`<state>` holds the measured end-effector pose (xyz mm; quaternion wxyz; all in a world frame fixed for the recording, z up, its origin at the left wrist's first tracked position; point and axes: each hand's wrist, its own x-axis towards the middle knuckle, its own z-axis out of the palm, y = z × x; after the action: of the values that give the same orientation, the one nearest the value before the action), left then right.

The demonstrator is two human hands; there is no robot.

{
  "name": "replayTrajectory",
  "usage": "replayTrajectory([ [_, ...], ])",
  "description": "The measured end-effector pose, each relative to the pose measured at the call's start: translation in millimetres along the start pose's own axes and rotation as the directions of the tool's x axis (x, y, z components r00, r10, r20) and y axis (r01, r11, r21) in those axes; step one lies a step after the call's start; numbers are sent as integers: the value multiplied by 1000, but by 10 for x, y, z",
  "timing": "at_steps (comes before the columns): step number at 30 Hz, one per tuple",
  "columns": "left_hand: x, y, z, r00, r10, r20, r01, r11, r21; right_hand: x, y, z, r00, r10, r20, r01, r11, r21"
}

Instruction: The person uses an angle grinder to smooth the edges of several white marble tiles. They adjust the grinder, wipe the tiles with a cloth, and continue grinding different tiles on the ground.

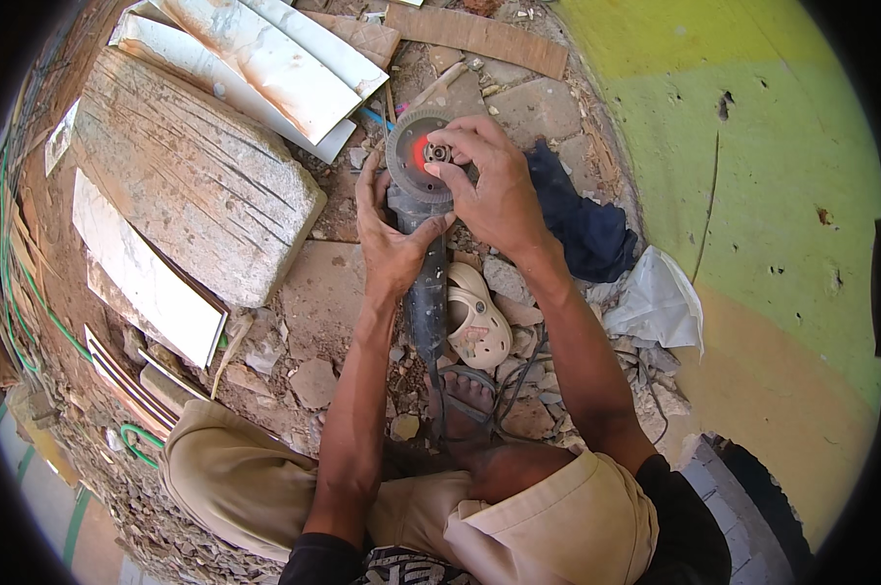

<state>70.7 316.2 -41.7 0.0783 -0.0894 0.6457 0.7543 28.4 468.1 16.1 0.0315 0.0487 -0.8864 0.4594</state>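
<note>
An angle grinder (425, 307) stands out in front of me, its dark body pointing away and its cord trailing back toward my foot. My left hand (393, 244) is wrapped around the grinder's head, thumb on the near side. On top sits a round grey cutting disc (402, 146) with a red centre, facing up. At that centre my right hand (496, 190) pinches a small metal flange nut (438, 153) between thumb and fingers. Whether the nut is threaded on or loose, I cannot tell.
A grooved stone slab (196, 175) and white boards (265, 68) lie at the left. A beige clog (479, 327), a dark blue cloth (582, 229) and a white plastic bag (660, 297) rest on the rubble. A green and yellow wall (752, 175) stands on the right.
</note>
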Motion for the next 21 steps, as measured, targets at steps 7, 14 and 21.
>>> replayTrajectory([
  [7, 16, 6, 5, 1000, 17, 1, -17, 1000, 16, 26, -59, 8, 992, 125, 32, -126, 991, 53],
  [14, 10, 9, -7, 1000, 12, 11, -11, 1000, -20, 19, -48, -11, 999, -28, -44, 29, 999, 30],
  [21, 0, 35, 20, 1000, -15, 2, 15, 1000, 6, 10, -1, -2, 999, 48, -9, -48, 998, 29],
])
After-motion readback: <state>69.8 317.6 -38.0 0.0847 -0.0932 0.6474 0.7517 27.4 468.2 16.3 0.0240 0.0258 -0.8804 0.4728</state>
